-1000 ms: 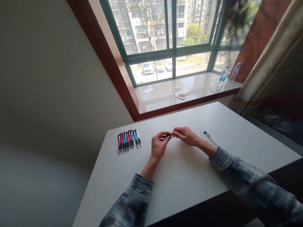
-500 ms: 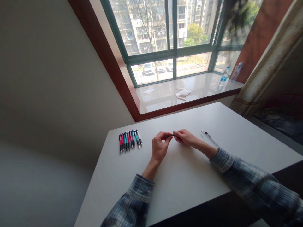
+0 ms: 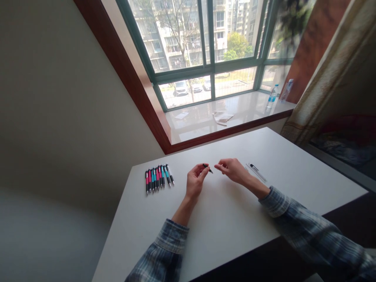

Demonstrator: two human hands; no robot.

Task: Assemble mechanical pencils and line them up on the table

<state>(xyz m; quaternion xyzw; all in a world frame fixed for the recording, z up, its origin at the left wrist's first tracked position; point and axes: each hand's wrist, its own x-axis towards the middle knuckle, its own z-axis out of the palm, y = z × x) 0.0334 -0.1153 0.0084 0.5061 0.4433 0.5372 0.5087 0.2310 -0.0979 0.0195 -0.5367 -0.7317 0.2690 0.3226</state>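
Note:
My left hand (image 3: 194,182) pinches a short black pen front section (image 3: 208,168) between thumb and fingers, its narrow end pointing down and right. Just to the right, my right hand (image 3: 232,170) hovers over the table, apart from that piece. Its thumb and index finger are slightly parted, and nothing shows between them. Beyond the right wrist lies a clear pen barrel with a black clip (image 3: 257,172), beside a thin, pale pen part (image 3: 248,168). On the left, a row of several pink, teal and white pens (image 3: 158,178) lies with tips toward me.
The white table (image 3: 235,231) meets a wall on the left and a window sill (image 3: 199,129) behind. Two plastic bottles, one with a blue label (image 3: 272,96), and some crumpled paper (image 3: 222,118) rest on the sill. A curtain (image 3: 311,86) hangs at right.
My hands have come apart: the right one let go of the black pen section, which stays in the left. The view has shifted slightly.

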